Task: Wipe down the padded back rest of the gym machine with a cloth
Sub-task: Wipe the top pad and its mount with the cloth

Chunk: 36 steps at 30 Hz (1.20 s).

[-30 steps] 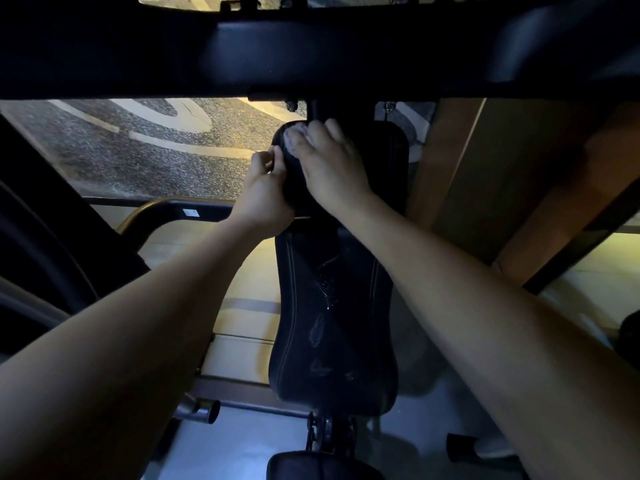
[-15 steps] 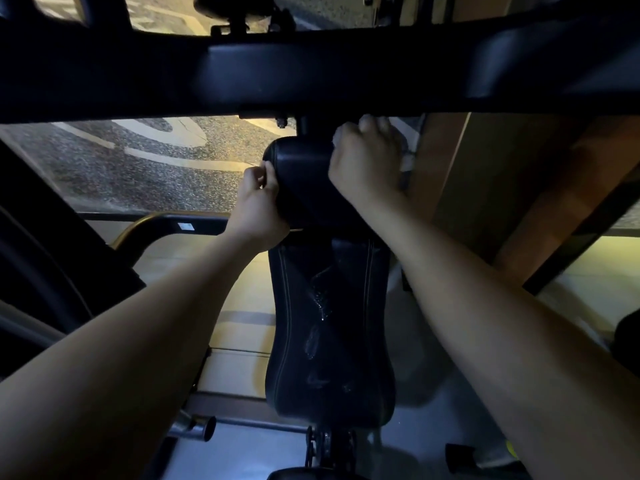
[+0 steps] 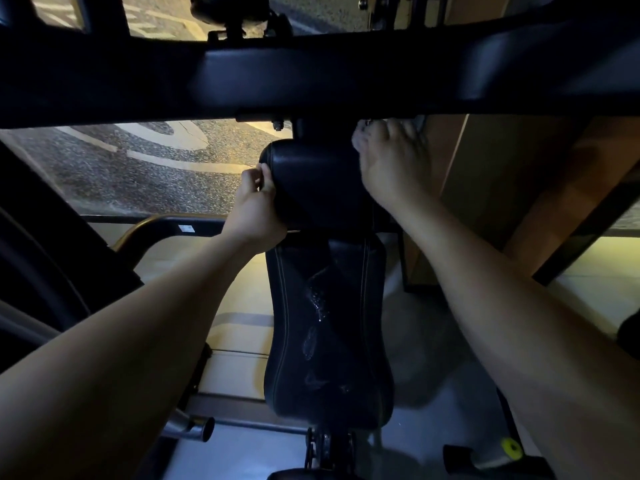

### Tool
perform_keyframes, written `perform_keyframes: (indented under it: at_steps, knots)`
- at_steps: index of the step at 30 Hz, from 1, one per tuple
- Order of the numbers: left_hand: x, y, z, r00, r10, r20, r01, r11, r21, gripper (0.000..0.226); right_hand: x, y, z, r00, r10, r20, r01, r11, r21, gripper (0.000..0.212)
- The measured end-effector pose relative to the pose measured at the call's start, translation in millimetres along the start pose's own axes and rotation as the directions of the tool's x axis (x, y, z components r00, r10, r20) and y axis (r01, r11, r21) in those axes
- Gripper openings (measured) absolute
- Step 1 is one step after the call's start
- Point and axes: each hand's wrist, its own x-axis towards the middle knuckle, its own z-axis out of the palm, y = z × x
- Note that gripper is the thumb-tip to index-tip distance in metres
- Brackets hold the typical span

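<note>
View from the head camera as I read it, left to right. Upper left of the frame: speckled floor (image 3: 138, 181) with pale painted lines, seen beneath a black crossbar (image 3: 311, 74) that spans the whole top of the frame. Left of centre: a curved bar (image 3: 145, 225) with a gold-lit edge. Lower left: the open end of a metal tube (image 3: 195, 427).

Centre left: the left hand (image 3: 256, 209), its fingers and thumb curled round the left edge of the upper pad (image 3: 311, 178) and grasping it.

Centre: the padded back rest (image 3: 329, 341), a long black pad with pale stitched seams. It runs from just below the upper pad down to the lower middle of the frame. Wet streaks (image 3: 317, 306) glisten down its middle.

Centre right: the right hand (image 3: 391, 164), laid against the upper right corner of the upper pad with its fingers reaching up. The fingertips pass behind the crossbar, so I cannot tell whether this hand is clenched, released or grasping anything. A pale patch at the left side of those fingers may be the cloth (image 3: 358, 142). The rest of it is hidden, and I cannot confirm it.

Right of the frame: a wooden panel (image 3: 502, 188) in warm light. Lower right corner: a yellow knob (image 3: 512, 446) on a dark fitting.
</note>
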Motion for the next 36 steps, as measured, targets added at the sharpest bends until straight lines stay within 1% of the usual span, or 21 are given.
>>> perform_keyframes:
  at_steps: [2, 3, 5, 7, 10, 13, 15, 16, 18, 20, 21, 22, 23, 25, 27, 29, 30, 32, 34, 36]
  knots:
    - [0, 0, 1, 1.000, -0.011, -0.004, 0.011, 1.000, 0.004, 0.112, -13, 13, 6, 0.991, 0.127, 0.028, -0.130, 0.981, 0.144, 0.031]
    - [0, 1, 2, 1.000, -0.013, -0.009, 0.014, 1.000, 0.014, 0.111, -21, 16, 8, 0.983, 0.177, 0.042, -0.182, 0.955, 0.235, 0.033]
    - [-2, 3, 4, 0.999, -0.013, -0.030, 0.014, 0.999, 0.037, 0.108, -40, 18, 12, 0.970, 0.227, 0.087, -0.243, 0.892, 0.382, 0.030]
    - [-2, 6, 5, 0.999, -0.014, -0.040, 0.016, 0.999, 0.045, 0.108, -62, 12, 13, 0.956, 0.262, 0.130, -0.293, 0.857, 0.424, 0.030]
    - [-2, 7, 3, 0.999, -0.036, -0.015, 0.037, 0.998, 0.046, 0.108, -100, 1, 18, 0.935, 0.269, 0.232, -0.352, 0.788, 0.505, 0.033]
    - [-2, 11, -8, 0.997, -0.063, 0.047, 0.060, 0.996, 0.070, 0.104, -116, -3, 11, 0.878, 0.282, 0.386, -0.458, 0.726, 0.513, 0.026]
    - [-6, 14, -16, 0.990, -0.103, 0.094, 0.097, 0.993, 0.061, 0.098, -117, -4, -4, 0.840, 0.296, 0.456, -0.524, 0.661, 0.537, 0.022]
    - [-9, 14, -18, 0.990, -0.110, 0.087, 0.107, 0.993, 0.046, 0.092, -117, -4, -11, 0.823, 0.311, 0.476, -0.551, 0.639, 0.536, 0.021]
    - [-23, 17, -18, 0.996, -0.087, 0.006, 0.087, 0.996, 0.001, 0.075, -116, -5, -20, 0.792, 0.296, 0.534, -0.594, 0.575, 0.563, 0.020]
    - [-47, 25, -8, 0.998, -0.015, -0.068, 0.006, 0.991, -0.132, 0.050, -113, -7, -28, 0.756, 0.255, 0.602, -0.639, 0.482, 0.599, 0.020]
    - [-59, 30, -2, 0.997, 0.025, -0.073, -0.041, 0.974, -0.221, 0.040, -112, -10, -31, 0.743, 0.244, 0.624, -0.655, 0.457, 0.601, 0.024]
    - [-70, 34, 4, 0.995, 0.068, -0.069, -0.086, 0.950, -0.300, 0.035, -111, -12, -33, 0.723, 0.249, 0.644, -0.678, 0.435, 0.593, 0.027]
    - [-78, 39, 9, 0.992, 0.104, -0.065, -0.121, 0.929, -0.349, 0.035, -110, -16, -36, 0.704, 0.253, 0.663, -0.700, 0.406, 0.588, 0.028]
    - [-88, 44, 15, 0.980, 0.189, -0.057, -0.196, 0.892, -0.408, 0.044, -109, -25, -43, 0.684, 0.247, 0.686, -0.725, 0.328, 0.605, 0.026]
    - [-92, 46, 15, 0.968, 0.244, -0.063, -0.246, 0.860, -0.448, 0.054, -109, -35, -45, 0.695, 0.208, 0.688, -0.717, 0.277, 0.640, 0.021]
    - [-93, 46, 13, 0.966, 0.244, -0.088, -0.256, 0.843, -0.474, 0.055, -108, -43, -48, 0.703, 0.165, 0.692, -0.710, 0.229, 0.666, 0.015]
    - [-94, 45, 11, 0.971, 0.224, -0.086, -0.237, 0.832, -0.501, 0.049, -108, -45, -48, 0.700, 0.157, 0.696, -0.713, 0.213, 0.668, 0.013]
    - [-92, 40, 6, 0.981, 0.181, -0.075, -0.193, 0.822, -0.536, 0.031, -107, -45, -50, 0.691, 0.168, 0.703, -0.721, 0.219, 0.657, 0.013]
    - [-91, 35, 0, 0.987, 0.139, -0.084, -0.162, 0.854, -0.494, 0.020, -107, -43, -51, 0.680, 0.163, 0.715, -0.731, 0.229, 0.643, 0.015]
    - [-91, 36, -4, 0.985, 0.109, -0.134, -0.157, 0.889, -0.429, 0.013, -108, -45, -53, 0.654, 0.115, 0.748, -0.748, 0.247, 0.616, 0.020]
